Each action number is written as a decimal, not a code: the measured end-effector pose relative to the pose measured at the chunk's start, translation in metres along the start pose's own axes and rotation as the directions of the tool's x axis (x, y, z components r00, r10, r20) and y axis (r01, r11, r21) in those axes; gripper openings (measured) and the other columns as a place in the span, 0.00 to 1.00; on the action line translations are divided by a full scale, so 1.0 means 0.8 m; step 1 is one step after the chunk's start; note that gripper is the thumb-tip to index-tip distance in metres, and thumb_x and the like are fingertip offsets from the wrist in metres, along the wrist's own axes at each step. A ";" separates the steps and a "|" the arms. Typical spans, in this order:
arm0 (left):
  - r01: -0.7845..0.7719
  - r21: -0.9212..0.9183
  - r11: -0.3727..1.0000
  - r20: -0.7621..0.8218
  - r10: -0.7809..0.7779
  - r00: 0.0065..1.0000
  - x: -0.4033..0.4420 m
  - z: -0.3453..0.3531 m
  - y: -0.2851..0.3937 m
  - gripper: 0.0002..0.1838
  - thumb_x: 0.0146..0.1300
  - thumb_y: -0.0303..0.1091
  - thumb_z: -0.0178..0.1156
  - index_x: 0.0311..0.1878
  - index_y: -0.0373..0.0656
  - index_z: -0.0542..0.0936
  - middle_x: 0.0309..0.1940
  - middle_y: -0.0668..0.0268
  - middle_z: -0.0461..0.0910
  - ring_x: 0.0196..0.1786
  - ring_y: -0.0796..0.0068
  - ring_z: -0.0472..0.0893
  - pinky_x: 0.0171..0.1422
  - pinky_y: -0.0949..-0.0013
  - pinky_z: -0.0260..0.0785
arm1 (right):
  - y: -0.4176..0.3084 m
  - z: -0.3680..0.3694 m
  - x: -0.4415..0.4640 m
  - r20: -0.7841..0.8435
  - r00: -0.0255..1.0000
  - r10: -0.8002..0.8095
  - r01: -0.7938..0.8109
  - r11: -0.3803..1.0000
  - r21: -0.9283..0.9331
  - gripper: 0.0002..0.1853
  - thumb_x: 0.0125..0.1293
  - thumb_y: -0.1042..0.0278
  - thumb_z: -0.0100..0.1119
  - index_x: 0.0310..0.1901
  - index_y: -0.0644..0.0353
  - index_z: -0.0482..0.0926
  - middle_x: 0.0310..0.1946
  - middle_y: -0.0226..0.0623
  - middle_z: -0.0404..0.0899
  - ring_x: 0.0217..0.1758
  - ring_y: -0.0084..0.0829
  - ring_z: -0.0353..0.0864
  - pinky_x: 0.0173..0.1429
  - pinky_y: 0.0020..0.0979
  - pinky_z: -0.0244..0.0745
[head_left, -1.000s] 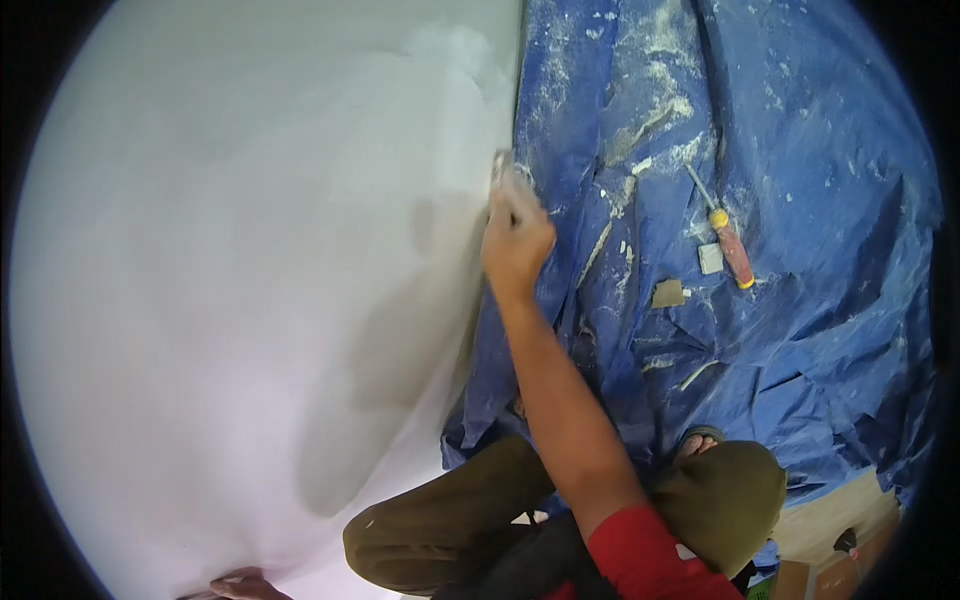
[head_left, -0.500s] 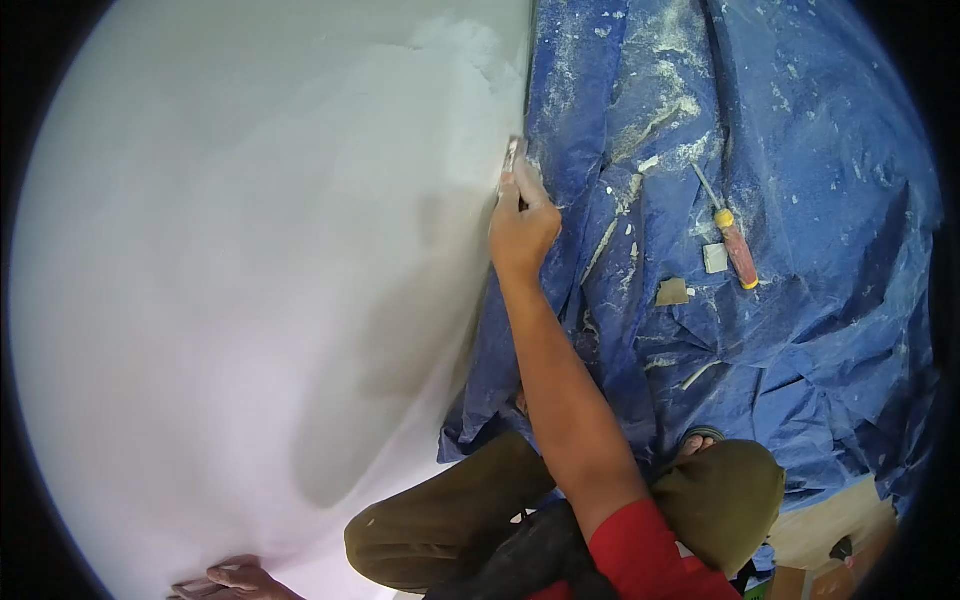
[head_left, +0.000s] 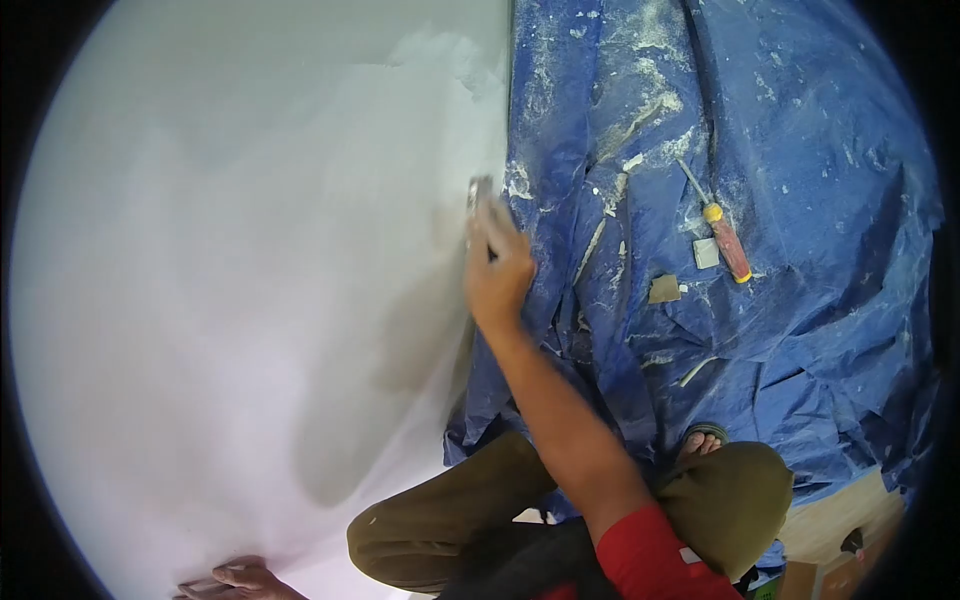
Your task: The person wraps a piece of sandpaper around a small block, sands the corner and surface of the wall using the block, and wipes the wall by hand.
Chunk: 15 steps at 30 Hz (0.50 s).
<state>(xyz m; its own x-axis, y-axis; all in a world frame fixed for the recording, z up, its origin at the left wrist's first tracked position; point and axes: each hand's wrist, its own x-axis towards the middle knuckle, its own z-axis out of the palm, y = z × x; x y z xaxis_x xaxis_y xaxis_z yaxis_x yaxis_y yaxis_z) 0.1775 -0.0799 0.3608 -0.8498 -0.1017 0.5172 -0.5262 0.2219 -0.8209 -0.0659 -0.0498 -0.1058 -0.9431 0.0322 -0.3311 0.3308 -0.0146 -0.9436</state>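
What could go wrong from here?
Two risks, as I judge it. The right hand holds a small, blurred object at the edge of the pale surface, right beside the blue tarp, so it might slip off or snag the folds. The red-handled tool lies loose on that rumpled tarp, where a shifting foot could step on it.

Right hand (head_left: 500,275) is lower in view than in both earlier frames, drawn back toward the body along the edge of the white surface (head_left: 230,260). Small dusty piece (head_left: 480,190) in its grip comes back too, now farther in from the blue tarp (head_left: 820,230). Left hand (head_left: 248,579) shows more than one second ago. Whole view shifts slightly; screwdriver (head_left: 730,248) appears a bit farther left.
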 end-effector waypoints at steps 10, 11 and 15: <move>-0.029 0.006 1.000 -0.020 0.029 0.999 -0.002 0.003 -0.003 0.40 0.83 0.55 0.45 0.82 0.27 0.59 0.84 0.32 0.46 0.86 0.29 0.47 0.84 0.28 0.42 | 0.020 0.002 0.009 -0.028 0.997 -0.067 0.066 0.997 -0.043 0.15 0.70 0.77 0.61 0.55 0.64 0.89 0.58 0.50 0.87 0.57 0.54 0.86 0.61 0.45 0.79; -0.014 0.005 1.000 -0.014 0.014 1.000 -0.003 0.002 -0.005 0.41 0.83 0.56 0.46 0.82 0.27 0.58 0.84 0.32 0.46 0.86 0.29 0.47 0.84 0.27 0.43 | 0.023 0.001 0.002 -0.027 0.997 -0.071 0.070 0.997 -0.044 0.15 0.70 0.77 0.61 0.55 0.64 0.89 0.58 0.50 0.87 0.57 0.54 0.86 0.61 0.45 0.79; -0.011 -0.023 1.000 -0.022 0.010 1.000 0.000 -0.001 -0.004 0.42 0.82 0.57 0.47 0.82 0.28 0.58 0.84 0.32 0.46 0.86 0.29 0.47 0.84 0.27 0.43 | 0.024 0.012 0.041 -0.034 0.999 -0.025 0.027 0.998 0.058 0.15 0.70 0.76 0.62 0.56 0.63 0.89 0.60 0.49 0.86 0.58 0.53 0.85 0.62 0.44 0.79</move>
<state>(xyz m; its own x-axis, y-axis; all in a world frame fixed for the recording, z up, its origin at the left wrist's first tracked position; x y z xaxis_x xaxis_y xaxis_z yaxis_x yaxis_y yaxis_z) 0.1794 -0.0797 0.3635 -0.8542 -0.0781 0.5140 -0.5162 0.2452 -0.8206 -0.0907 -0.0583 -0.1349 -0.9493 0.0662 -0.3073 0.3026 -0.0719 -0.9504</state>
